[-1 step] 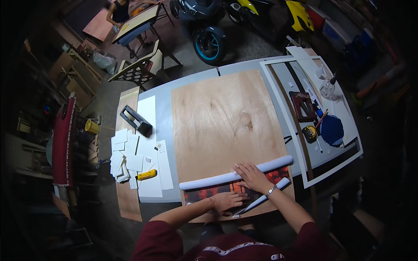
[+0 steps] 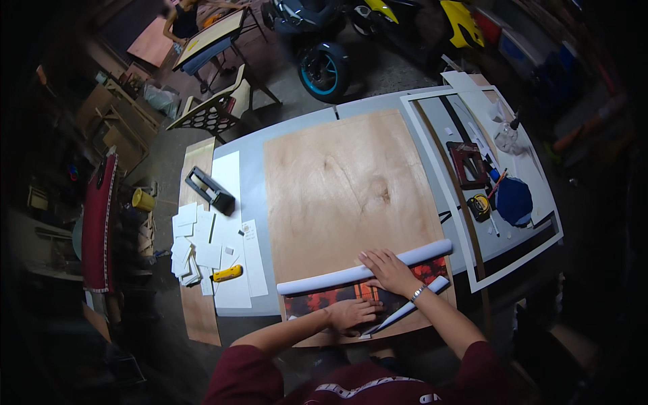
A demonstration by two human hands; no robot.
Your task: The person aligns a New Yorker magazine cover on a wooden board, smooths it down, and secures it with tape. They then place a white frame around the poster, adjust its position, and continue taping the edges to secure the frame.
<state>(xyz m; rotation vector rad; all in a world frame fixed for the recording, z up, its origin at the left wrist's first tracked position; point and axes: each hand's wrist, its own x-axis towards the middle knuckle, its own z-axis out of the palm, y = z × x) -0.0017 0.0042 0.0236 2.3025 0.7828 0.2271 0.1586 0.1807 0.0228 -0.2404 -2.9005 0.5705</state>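
Note:
A large plywood sheet (image 2: 344, 182) lies on the grey table, grain side up. Across its near end runs a rolled print (image 2: 324, 280), its white back outward and its dark, red-patterned face (image 2: 304, 304) showing on the unrolled part. My right hand (image 2: 390, 271) rests over the roll with fingers stretched out and thumb apart on the printed face. Flat on the print nearer to me lies my left hand (image 2: 352, 315), fingers extended. To the right, a white strip of the print's near edge (image 2: 415, 302) is curled up. My palms hide part of the picture.
White paper pieces (image 2: 192, 253), a yellow utility knife (image 2: 227, 273) and a black tool (image 2: 209, 190) lie left. On the right, a white frame (image 2: 469, 260) surrounds a tape measure (image 2: 480, 206), a staple gun (image 2: 467, 165) and a blue cloth item (image 2: 514, 202). Motorbikes and another person (image 2: 183, 21) are beyond.

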